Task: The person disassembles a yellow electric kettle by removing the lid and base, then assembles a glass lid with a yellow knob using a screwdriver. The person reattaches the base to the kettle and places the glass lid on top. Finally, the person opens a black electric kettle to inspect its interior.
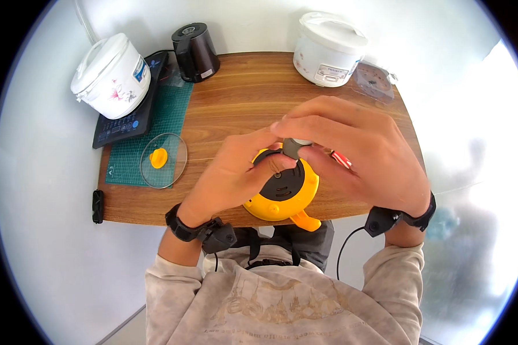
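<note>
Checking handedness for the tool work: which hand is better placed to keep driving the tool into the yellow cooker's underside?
Right, probably. The right hand grips the grey tool handle over the yellow cooker's black base; the left hand braces that base.

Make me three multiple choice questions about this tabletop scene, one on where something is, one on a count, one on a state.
1. Where does the glass lid lie?
A. On the green cutting mat
B. On a cooker
C. On the floor

2. How many white rice cookers are on the wooden table?
A. One
B. Two
C. Three

3. How is the yellow appliance positioned?
A. Lidded, standing alone
B. Turned underside up, held in both hands
C. Lying by the wall

Answers:
1 A, the lid with its yellow knob rests on the mat.
2 B, one at the left rear, one at the right rear.
3 B, the left hand steadies its dark base while the right hand presses a grey-handled tool onto it.
</note>
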{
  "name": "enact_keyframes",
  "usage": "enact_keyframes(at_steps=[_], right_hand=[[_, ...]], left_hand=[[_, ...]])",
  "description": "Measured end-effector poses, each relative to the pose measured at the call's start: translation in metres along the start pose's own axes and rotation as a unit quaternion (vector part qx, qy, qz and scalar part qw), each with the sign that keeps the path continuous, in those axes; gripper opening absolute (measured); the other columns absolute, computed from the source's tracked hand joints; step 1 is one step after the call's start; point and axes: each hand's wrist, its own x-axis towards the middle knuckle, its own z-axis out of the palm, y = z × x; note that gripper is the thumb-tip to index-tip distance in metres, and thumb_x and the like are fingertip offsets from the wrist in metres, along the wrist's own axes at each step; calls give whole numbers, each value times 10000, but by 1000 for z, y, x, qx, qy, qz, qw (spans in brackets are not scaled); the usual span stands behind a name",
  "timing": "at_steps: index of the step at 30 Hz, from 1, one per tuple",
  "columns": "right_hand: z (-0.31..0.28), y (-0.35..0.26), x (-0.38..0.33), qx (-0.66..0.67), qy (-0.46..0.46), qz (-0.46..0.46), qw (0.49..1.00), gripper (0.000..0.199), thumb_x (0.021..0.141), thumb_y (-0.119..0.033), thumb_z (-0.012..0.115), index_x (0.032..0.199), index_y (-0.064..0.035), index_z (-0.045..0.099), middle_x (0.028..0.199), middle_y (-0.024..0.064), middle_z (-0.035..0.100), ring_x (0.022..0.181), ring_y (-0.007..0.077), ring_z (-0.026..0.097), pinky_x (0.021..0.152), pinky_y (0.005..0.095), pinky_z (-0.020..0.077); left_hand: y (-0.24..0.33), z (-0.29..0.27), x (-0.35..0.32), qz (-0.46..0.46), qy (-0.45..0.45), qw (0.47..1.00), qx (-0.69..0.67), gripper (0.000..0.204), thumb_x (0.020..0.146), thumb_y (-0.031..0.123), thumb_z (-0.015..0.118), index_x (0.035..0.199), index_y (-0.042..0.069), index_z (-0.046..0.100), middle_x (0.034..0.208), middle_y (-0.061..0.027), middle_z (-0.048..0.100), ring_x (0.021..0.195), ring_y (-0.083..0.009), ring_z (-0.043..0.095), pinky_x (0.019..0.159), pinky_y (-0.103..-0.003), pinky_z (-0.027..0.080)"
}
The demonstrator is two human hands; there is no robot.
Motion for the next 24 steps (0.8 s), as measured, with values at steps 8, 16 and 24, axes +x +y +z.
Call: enact_keyframes(at_steps=[8, 16, 24], right_hand=[[13, 12, 8, -143, 51, 10, 988, 350, 720, -297, 868, 817, -62, 627, 729, 51, 569, 609, 225, 558, 514, 329, 426], [21, -6, 12, -175, 111, 19, 978, 294, 745, -258, 844, 886, -66, 672, 805, 49, 639, 684, 249, 610, 568, 331, 479], [6, 0, 2, -7, 47, 15, 999, 294, 765, -98, 831, 1036, -48, 730, 934, 93, 721, 745, 245, 676, 646, 302, 548]], left_hand=[[13, 12, 3, 3, 52, 995, -88, 450, 890, 117, 755, 1280, 41, 544, 1119, -119, 686, 1009, -204, 665, 842, -309, 519], [-3, 9, 7, 14, 45, 993, -105, 380, 940, 66, 688, 1281, 38, 523, 1119, -114, 668, 1002, -201, 665, 879, -311, 515], [-4, -7, 1, 59, -38, 997, -33, 325, 1022, 81, 588, 1336, 31, 522, 1144, -102, 647, 1087, -186, 634, 961, -301, 485]])
